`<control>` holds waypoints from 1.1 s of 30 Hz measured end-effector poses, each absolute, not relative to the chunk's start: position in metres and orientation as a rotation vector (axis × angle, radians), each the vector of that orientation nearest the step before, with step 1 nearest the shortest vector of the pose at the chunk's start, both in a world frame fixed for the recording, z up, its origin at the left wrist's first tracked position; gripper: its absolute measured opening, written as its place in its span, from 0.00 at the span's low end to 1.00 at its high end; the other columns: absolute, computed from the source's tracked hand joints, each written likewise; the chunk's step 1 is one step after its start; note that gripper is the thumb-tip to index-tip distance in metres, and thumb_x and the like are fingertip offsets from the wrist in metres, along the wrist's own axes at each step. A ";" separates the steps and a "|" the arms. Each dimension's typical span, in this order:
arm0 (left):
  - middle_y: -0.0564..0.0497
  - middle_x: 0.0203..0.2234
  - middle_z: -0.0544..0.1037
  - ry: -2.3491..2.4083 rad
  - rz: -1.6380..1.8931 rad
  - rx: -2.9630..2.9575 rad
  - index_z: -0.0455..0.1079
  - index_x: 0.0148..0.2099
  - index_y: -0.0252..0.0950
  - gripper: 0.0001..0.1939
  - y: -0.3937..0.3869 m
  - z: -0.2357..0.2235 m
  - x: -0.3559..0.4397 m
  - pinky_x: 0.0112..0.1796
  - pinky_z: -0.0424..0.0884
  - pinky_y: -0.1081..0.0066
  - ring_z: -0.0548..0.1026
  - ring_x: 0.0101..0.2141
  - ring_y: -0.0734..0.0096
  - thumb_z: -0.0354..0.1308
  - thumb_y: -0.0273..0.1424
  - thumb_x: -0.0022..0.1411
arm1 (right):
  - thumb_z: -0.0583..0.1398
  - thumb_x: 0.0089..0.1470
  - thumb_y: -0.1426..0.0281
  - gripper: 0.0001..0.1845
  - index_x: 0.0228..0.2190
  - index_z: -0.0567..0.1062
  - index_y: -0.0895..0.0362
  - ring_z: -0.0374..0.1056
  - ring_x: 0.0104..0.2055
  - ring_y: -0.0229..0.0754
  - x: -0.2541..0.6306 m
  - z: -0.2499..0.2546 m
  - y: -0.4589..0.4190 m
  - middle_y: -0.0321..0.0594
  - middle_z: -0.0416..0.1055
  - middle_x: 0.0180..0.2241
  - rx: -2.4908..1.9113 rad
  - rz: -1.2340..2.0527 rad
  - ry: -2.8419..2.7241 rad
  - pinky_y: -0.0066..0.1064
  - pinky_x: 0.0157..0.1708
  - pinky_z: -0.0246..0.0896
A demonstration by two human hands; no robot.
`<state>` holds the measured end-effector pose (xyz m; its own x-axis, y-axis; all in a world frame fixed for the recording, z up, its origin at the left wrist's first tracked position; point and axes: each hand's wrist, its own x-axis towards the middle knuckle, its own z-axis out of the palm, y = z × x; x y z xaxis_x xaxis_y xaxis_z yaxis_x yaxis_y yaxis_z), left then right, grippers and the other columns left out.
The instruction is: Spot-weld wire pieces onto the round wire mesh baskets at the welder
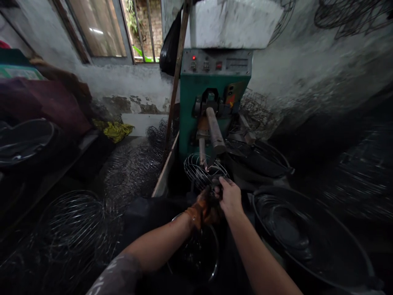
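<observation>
A domed wire guard (190,169), like a fan guard, is tilted below the welding machine's arms, with its wires at the lower metal tip (206,168). My left hand (203,208), in a brown-orange glove with darkened fingers, is closed at the guard's near side. Bare, my right hand (230,196) pinches close beside the gloved fingers at the guard's right edge. What lies between its fingertips is too dark to make out. The thick upper arm (215,133) of the machine reaches out above both hands. Below my wrists shows a shiny metal ring (217,254).
The green machine (192,96) stands ahead with a red light lit. Wire guards (75,221) pile up on the left. A dark basin (334,229) holding wire rings (287,225) sits at right, behind it another dark container (276,157). A wooden pole (176,82) leans left of the machine.
</observation>
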<state>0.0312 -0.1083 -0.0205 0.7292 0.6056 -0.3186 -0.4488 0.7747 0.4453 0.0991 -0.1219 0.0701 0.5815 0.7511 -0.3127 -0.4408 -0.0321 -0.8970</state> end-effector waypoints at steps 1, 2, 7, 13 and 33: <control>0.50 0.25 0.75 0.480 0.560 0.372 0.71 0.33 0.35 0.20 -0.110 -0.020 0.021 0.38 0.73 0.66 0.75 0.28 0.69 0.64 0.48 0.58 | 0.71 0.36 0.61 0.18 0.25 0.72 0.57 0.58 0.14 0.31 0.104 0.070 -0.122 0.37 0.76 0.20 -1.316 0.968 -0.334 0.22 0.10 0.50; 0.49 0.27 0.76 0.523 0.546 0.429 0.72 0.34 0.34 0.20 -0.110 -0.018 0.010 0.39 0.74 0.65 0.76 0.29 0.68 0.68 0.47 0.54 | 0.71 0.36 0.60 0.18 0.25 0.72 0.57 0.58 0.13 0.31 0.109 0.069 -0.123 0.37 0.76 0.20 -1.351 0.957 -0.368 0.22 0.10 0.49; 0.44 0.43 0.79 0.866 0.948 0.769 0.71 0.53 0.35 0.34 -0.092 0.008 -0.045 0.45 0.75 0.63 0.79 0.39 0.63 0.74 0.43 0.47 | 0.70 0.38 0.57 0.19 0.24 0.72 0.56 0.56 0.12 0.32 0.122 0.060 -0.127 0.40 0.76 0.20 -1.461 0.919 -0.503 0.23 0.09 0.46; 0.35 0.66 0.64 1.305 0.709 1.941 0.54 0.73 0.33 0.56 -0.044 0.034 -0.076 0.63 0.62 0.53 0.64 0.64 0.44 0.73 0.44 0.47 | 0.70 0.37 0.55 0.20 0.24 0.72 0.56 0.57 0.12 0.33 0.122 0.055 -0.121 0.41 0.76 0.21 -1.475 0.975 -0.588 0.23 0.09 0.46; 0.40 0.55 0.77 1.300 0.575 2.171 0.67 0.64 0.35 0.38 -0.006 -0.001 -0.089 0.55 0.72 0.60 0.76 0.54 0.51 0.69 0.41 0.53 | 0.72 0.35 0.61 0.19 0.26 0.73 0.58 0.58 0.12 0.32 0.118 0.039 -0.095 0.36 0.74 0.18 -1.454 1.071 -0.528 0.22 0.07 0.48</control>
